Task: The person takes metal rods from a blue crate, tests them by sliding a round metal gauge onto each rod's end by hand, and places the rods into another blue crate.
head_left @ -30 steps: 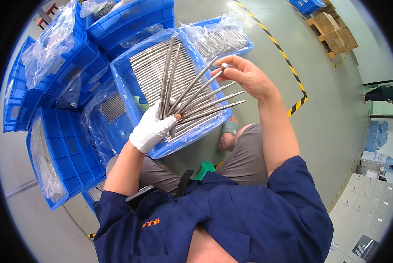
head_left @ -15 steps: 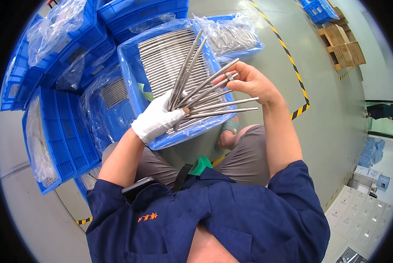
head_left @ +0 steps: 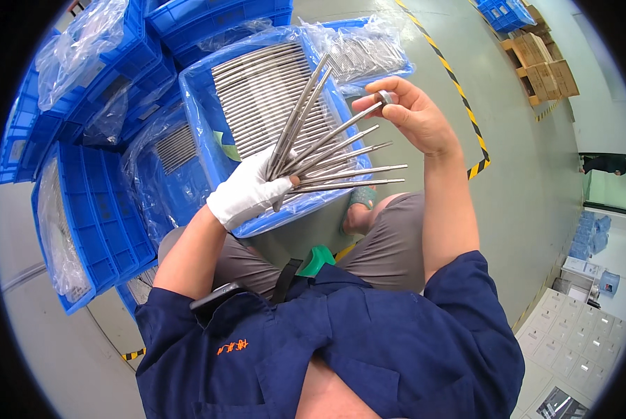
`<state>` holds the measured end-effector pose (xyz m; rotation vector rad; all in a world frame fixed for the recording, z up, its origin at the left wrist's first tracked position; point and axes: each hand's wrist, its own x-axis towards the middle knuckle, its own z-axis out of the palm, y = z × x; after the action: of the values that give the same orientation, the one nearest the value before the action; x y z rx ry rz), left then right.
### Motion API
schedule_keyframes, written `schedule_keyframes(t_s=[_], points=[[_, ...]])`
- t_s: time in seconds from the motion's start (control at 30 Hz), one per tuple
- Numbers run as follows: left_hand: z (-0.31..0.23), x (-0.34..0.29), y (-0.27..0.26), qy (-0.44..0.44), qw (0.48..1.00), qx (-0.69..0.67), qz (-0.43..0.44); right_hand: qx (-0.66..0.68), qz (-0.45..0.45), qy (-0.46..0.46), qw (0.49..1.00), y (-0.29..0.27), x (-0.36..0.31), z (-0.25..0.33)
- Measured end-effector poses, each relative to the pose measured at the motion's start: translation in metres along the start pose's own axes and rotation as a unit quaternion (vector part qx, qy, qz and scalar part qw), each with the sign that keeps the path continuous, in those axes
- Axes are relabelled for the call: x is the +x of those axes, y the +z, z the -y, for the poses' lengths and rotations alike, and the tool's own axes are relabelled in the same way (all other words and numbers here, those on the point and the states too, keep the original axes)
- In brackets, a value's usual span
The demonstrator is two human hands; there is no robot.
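Observation:
Several slim metal rods fan out from my gloved left hand, which is closed round their near ends. The white glove leaves the thumb tip bare. Two rods point up and away; the others spread to the right. My bare right hand pinches a small metal ring between thumb and fingers. The ring is at the far tip of one held rod; I cannot tell whether the tip is inside it. Beneath the hands stands a blue crate lined with clear plastic, holding a layer of similar rods.
Beyond it, another plastic-lined crate holds rods. Blue crates are stacked at the left, some draped with plastic film. Black-and-yellow tape marks the floor at right. Cardboard boxes stand farther off.
My right hand has moved slightly up and right with the ring, from the end of one rod to the tip of the neighbouring rod above. My left hand keeps its grip.

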<state>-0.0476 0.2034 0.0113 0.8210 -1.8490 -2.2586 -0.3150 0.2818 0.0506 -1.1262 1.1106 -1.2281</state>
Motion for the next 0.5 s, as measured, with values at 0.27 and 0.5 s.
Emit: schedule_keyframes(t_s=[0.27, 0.5], points=[[-0.002, 0.0, 0.003, 0.0, 1.0, 0.015, -0.008, -0.1, 0.029, 0.027, 0.994, -0.003, -0.003, 0.006], [-0.001, 0.0, 0.006, 0.033, 0.999, 0.039, -0.007, -0.055, 0.079, 0.065, 0.993, 0.014, 0.003, 0.001]])
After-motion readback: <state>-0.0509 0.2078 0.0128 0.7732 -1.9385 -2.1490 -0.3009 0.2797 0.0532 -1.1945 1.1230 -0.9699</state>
